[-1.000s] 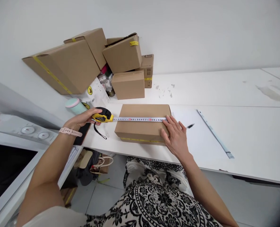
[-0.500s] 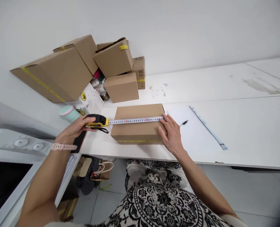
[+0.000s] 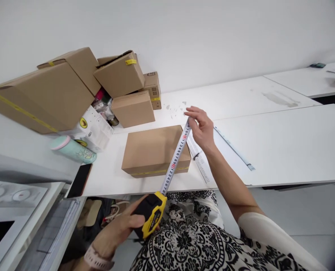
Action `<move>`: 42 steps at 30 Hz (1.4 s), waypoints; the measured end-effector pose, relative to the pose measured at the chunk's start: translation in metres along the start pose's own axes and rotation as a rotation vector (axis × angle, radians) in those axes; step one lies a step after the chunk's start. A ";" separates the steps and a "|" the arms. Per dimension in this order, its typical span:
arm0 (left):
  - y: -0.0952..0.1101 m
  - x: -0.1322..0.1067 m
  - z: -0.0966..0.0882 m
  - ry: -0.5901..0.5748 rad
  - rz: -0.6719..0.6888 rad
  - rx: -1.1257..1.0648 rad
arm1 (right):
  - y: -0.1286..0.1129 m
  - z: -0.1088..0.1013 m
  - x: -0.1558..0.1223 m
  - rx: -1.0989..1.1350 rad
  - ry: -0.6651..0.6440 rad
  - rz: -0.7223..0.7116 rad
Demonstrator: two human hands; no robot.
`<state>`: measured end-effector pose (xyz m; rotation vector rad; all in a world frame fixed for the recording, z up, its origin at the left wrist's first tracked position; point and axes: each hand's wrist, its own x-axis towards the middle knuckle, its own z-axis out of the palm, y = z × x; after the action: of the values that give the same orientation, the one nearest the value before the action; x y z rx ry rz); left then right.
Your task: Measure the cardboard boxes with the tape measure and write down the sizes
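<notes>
In my left hand (image 3: 118, 226), closed round its case, is a yellow and black tape measure (image 3: 153, 216), held low in front of my body. Its white blade (image 3: 175, 160) runs up and away, slanting over the right end of a closed cardboard box (image 3: 153, 146). My right hand (image 3: 199, 126) pinches the blade's far end beyond the box's far right corner; the fingers hide the tip. Whether the blade touches the box, I cannot tell. Right of the box, partly under my right arm, lie a printed paper (image 3: 202, 169) and a black pen (image 3: 196, 156).
Cardboard boxes (image 3: 43, 98) are stacked at the back left. A mint green bottle (image 3: 72, 148) lies beside a white carton (image 3: 96, 128). A dark phone-like slab (image 3: 80, 180) rests at the table's left front corner. A pale blue strip (image 3: 235, 148) lies to the right.
The tape has swung from lengthwise along the box to a slant across its right end. My left hand came down towards my body; my right hand moved to the far side. The view shifted right.
</notes>
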<state>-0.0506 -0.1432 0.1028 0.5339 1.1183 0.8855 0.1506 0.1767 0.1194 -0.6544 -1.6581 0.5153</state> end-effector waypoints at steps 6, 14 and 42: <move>0.009 0.027 0.064 -0.167 -0.021 -0.110 | 0.057 0.041 0.011 0.181 -0.219 0.239; 0.010 0.033 0.113 -0.233 -0.065 -0.163 | 0.071 0.059 0.001 0.287 -0.316 0.443; 0.005 0.023 0.096 -0.259 0.070 -0.132 | 0.066 0.030 0.010 0.348 -0.173 0.506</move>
<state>0.0404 -0.1162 0.1296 0.5636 0.8047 0.9155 0.1289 0.2332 0.0774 -0.7835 -1.5031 1.2244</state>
